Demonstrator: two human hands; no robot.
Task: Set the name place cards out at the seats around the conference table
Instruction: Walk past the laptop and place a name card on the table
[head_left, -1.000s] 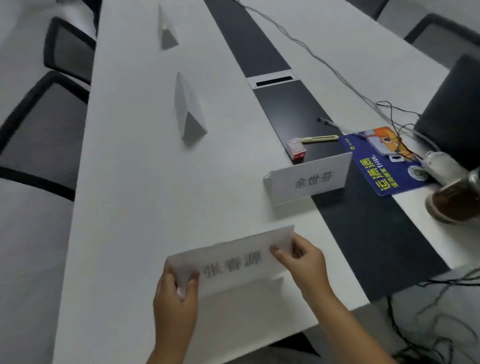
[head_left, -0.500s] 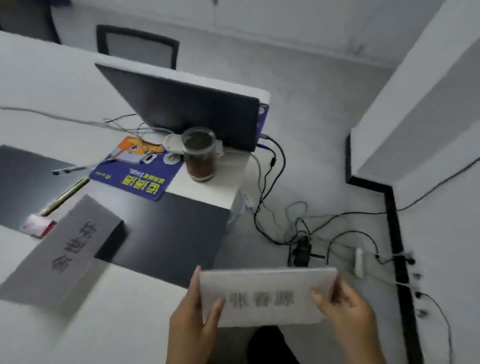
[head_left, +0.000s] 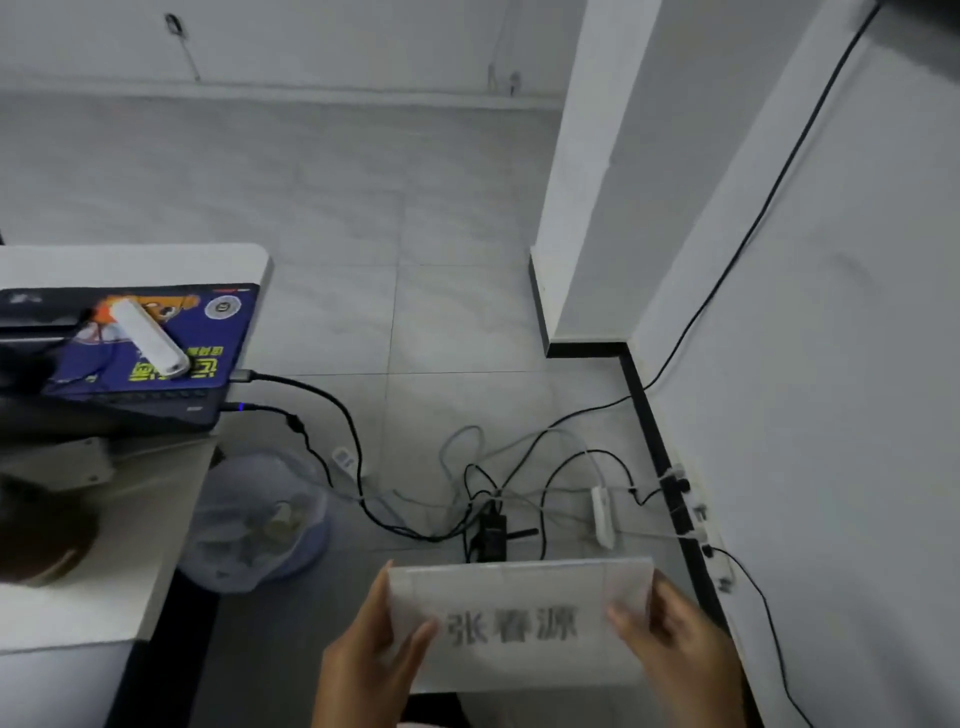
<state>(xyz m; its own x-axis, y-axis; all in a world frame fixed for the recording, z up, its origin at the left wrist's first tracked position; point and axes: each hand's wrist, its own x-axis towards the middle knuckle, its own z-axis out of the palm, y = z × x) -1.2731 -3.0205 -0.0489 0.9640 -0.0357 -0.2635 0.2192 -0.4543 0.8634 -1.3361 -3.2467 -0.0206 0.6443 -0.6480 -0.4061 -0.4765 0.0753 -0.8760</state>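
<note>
Both my hands, left (head_left: 371, 660) and right (head_left: 675, 649), grip the name card (head_left: 519, 626), now carried off the tabletop (head_left: 156, 519) toward another seat.

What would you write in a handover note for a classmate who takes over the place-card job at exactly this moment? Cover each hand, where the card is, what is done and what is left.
Left hand: grips the left end of the name card.
Right hand: grips the card's right end.
Card: held in the air over the floor and the tangle of cables, off the end of the conference table, printed side facing the camera.
Done: no placed cards show in this view, so the count cannot be told.
Left: carry this card to its seat and stand it on the table.
</note>
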